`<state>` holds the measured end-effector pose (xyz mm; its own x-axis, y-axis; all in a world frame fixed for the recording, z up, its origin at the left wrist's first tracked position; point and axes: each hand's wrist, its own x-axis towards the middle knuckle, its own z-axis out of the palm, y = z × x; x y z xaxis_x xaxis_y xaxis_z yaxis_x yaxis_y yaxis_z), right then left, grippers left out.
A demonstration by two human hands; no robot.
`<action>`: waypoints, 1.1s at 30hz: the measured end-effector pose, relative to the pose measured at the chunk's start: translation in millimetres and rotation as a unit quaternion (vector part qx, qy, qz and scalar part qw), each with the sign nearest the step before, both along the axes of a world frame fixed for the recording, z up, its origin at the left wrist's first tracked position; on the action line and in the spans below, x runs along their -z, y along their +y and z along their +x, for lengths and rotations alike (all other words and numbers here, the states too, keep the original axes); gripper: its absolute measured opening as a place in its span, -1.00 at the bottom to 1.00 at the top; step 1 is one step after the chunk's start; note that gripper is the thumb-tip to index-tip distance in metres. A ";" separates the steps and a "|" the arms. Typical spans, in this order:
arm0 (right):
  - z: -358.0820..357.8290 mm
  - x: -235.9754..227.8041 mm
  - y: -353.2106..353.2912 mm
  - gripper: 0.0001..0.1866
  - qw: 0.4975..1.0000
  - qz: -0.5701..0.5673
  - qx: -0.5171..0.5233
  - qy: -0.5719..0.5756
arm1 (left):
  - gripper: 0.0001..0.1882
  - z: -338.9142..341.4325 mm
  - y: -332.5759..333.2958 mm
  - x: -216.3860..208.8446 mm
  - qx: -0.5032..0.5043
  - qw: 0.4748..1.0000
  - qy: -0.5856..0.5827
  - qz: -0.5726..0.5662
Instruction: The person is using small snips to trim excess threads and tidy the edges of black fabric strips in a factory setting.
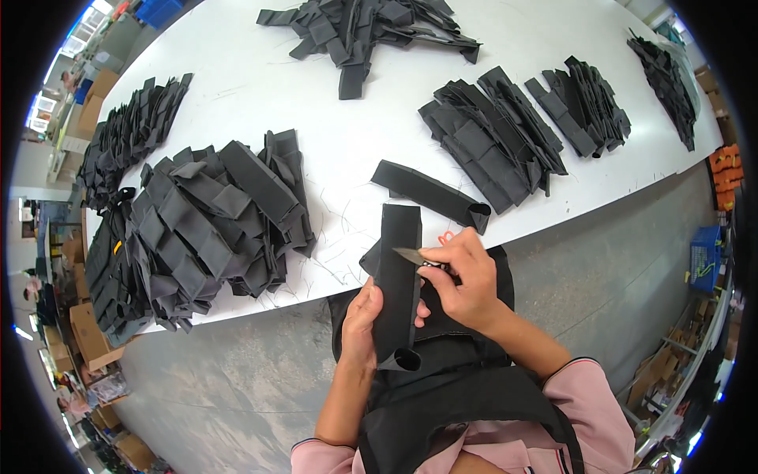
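Note:
My left hand (359, 325) is closed around a long black fabric strip (397, 296), with fingertips showing on its far side. The strip stands lengthwise in front of me at the table edge, its lower end curled into an open loop. My right hand (467, 278) grips small thread snips (407, 255) with a red loop at their handle. Their pointed blade lies over the strip's right edge, in its upper half; I cannot tell if it touches. Just beyond, another folded black strip (430, 193) lies on the table, and a dark corner of fabric shows behind the held one.
The white table (347, 150) carries loose thread ends and several heaps of black strips: a big pile (209, 229) at left, a heap (363, 31) at the far side, and stacks (493, 142) at right. A blue crate (704, 257) stands beyond the grey floor.

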<state>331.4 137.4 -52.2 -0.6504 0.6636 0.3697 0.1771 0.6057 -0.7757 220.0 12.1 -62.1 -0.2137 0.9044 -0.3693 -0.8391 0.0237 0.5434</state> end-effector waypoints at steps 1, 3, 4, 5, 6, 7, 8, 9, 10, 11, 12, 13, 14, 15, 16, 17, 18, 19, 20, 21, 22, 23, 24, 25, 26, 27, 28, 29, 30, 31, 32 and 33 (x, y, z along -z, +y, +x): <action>0.6 -0.7 1.5 -0.73 0.999 -0.023 0.010 0.022 | -0.50 0.3 1.1 -0.4 -0.011 1.000 -0.001 0.006; 0.8 -0.6 3.0 -0.74 0.998 -0.044 0.022 0.044 | -0.50 0.0 1.4 0.3 -0.020 1.000 -0.003 0.013; 0.8 1.0 3.1 -0.77 0.998 -0.051 -0.001 0.022 | -0.49 -1.1 0.6 2.1 -0.011 0.999 -0.020 0.023; 0.8 2.6 3.7 -0.81 0.998 -0.058 -0.025 0.001 | -0.48 -1.4 0.3 2.8 -0.001 0.999 -0.037 0.033; 0.9 5.3 5.8 -0.81 0.998 -0.057 -0.025 0.002 | -0.48 -1.3 0.4 2.3 -0.001 0.999 -0.037 0.034; 1.2 8.1 9.4 -0.80 0.992 -0.122 -0.012 0.031 | -0.46 -1.0 0.5 1.2 -0.007 0.999 -0.034 0.019; 0.5 9.4 13.8 -0.79 0.981 -0.185 0.001 0.060 | -0.43 -0.6 0.9 0.5 -0.013 0.999 -0.031 0.003; -3.2 7.4 19.4 -0.72 0.946 -0.306 0.006 0.103 | -0.43 0.1 0.3 -0.1 -0.013 0.999 -0.031 0.003; -7.4 1.4 28.0 -0.69 0.924 -0.369 -0.015 0.096 | -0.40 1.0 0.1 -0.6 -0.003 0.999 -0.040 0.034; -11.3 -3.2 36.7 -0.65 0.899 -0.428 -0.034 0.088 | -0.37 1.6 0.9 -0.6 0.009 0.997 -0.050 0.065; -21.3 -1.1 39.1 -0.70 0.866 -0.479 -0.058 0.130 | -0.37 2.1 1.8 -2.0 0.011 0.996 -0.051 0.066; -20.5 -11.9 40.2 -0.77 0.824 -0.552 -0.100 0.082 | -0.34 2.7 2.8 -4.3 0.029 0.994 -0.070 0.076; -21.7 -11.7 37.1 -0.80 0.803 -0.576 -0.134 0.078 | -0.31 1.6 2.7 -7.3 0.042 0.992 -0.086 0.085; -18.7 -9.2 32.4 -0.83 0.781 -0.598 -0.163 0.073 | -0.31 1.4 5.3 -6.6 0.043 0.992 -0.086 0.087; -16.8 -6.0 28.3 -0.87 0.776 -0.596 -0.182 0.098 | -0.27 0.4 9.3 -5.2 0.043 0.992 -0.081 0.091; -17.1 -3.7 27.8 -0.87 0.777 -0.595 -0.181 0.097 | -0.24 -0.6 13.1 -4.4 0.043 0.992 -0.075 0.096; -17.6 -0.7 26.8 -0.87 0.792 -0.589 -0.133 0.086 | -0.22 -1.1 15.6 -5.1 0.040 0.996 -0.045 0.058; -17.4 0.9 25.9 -0.87 0.805 -0.582 -0.084 0.075 | -0.22 -0.5 17.3 -3.7 0.042 0.996 -0.047 0.058; -15.1 -3.3 25.6 -0.83 0.853 -0.520 -0.046 0.021 | -0.24 0.6 18.8 -2.0 0.025 0.997 -0.041 0.053; -11.5 -2.1 22.6 -0.83 0.852 -0.521 -0.046 0.020 | -0.25 1.7 19.5 -1.0 0.006 0.998 -0.035 0.046; -6.4 -0.1 17.9 -0.78 0.933 -0.360 -0.004 0.014 | -0.26 2.0 19.8 -0.2 -0.013 0.999 -0.029 0.040; -2.8 0.9 14.8 -0.72 0.982 -0.187 0.037 0.008 | -0.26 1.1 19.6 0.3 -0.014 0.999 -0.030 0.039; -1.6 -3.5 14.8 -0.67 0.995 -0.085 0.042 0.009 | -0.26 -0.5 19.1 1.2 -0.016 0.999 -0.031 0.033; -0.2 -6.1 14.4 -0.67 0.995 -0.086 0.040 0.009 | -0.25 -1.4 18.6 2.0 -0.018 0.999 -0.032 0.027; 1.2 -7.9 13.9 -0.68 0.998 -0.068 0.009 -0.016 | -0.25 -1.1 18.1 1.7 -0.021 0.999 -0.032 0.026; 2.5 -9.4 13.6 -0.69 0.998 -0.049 -0.018 -0.040 | -0.25 -0.2 18.0 0.1 -0.021 0.999 -0.028 0.016; 1.9 -5.4 14.1 -0.68 0.998 -0.020 -0.026 -0.047 | -0.25 0.3 17.9 -1.0 -0.020 0.999 -0.024 0.006; 0.9 -4.4 14.0 -0.68 0.998 -0.020 -0.025 -0.047 | -0.25 0.3 17.8 -1.0 -0.020 1.000 -0.023 0.006; -0.6 -3.8 13.8 -0.69 0.999 -0.009 -0.022 -0.049 | -0.25 0.3 17.7 -0.7 -0.016 0.999 -0.028 0.009; -2.1 -3.2 13.3 -0.71 0.999 0.001 -0.019 -0.051 | -0.24 0.1 17.7 -0.8 -0.012 0.999 -0.032 0.011; -3.8 -2.0 11.9 -0.71 0.999 0.001 -0.018 -0.050 | -0.24 -1.4 17.9 -1.4 -0.011 0.999 -0.032 0.011; -5.9 -0.3 9.8 -0.73 0.998 -0.064 -0.021 -0.021 | -0.24 -3.8 17.8 -2.3 -0.002 0.999 -0.030 0.017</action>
